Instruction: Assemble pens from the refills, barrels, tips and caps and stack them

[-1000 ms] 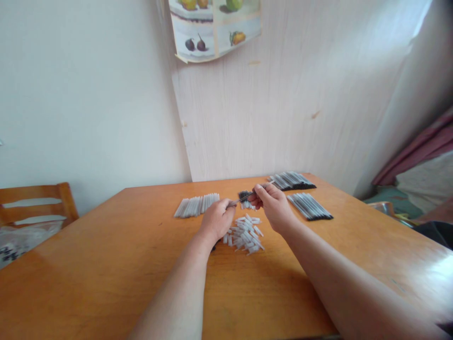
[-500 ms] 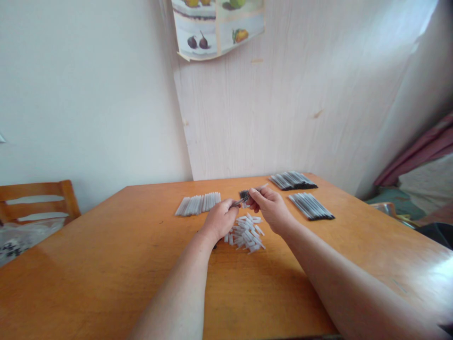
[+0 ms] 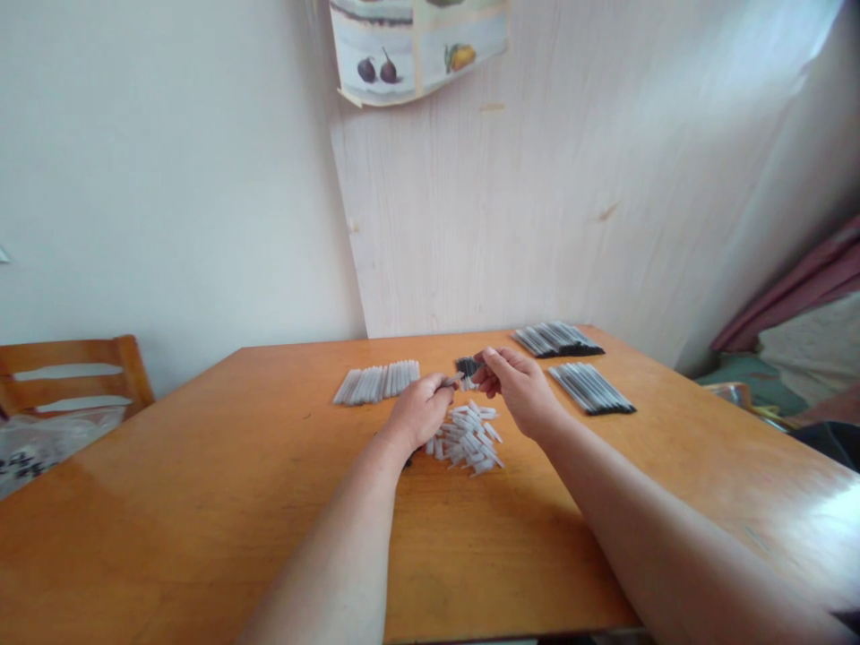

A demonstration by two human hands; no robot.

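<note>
Just now, the left hand (image 3: 420, 410) pinches a slim piece (image 3: 452, 381) pointing toward the right hand (image 3: 516, 383), fingertips together, contents unclear.

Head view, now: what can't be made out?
All in the head view:
Thin piece in the left hand: mostly covered by fingers.
Anything in the right hand: behind fingers, too small.
Dark items: mostly behind the left wrist.
Wall picture: top cut off by upper edge.
Plastic bag: cut off by left edge, contents blurred.
</note>
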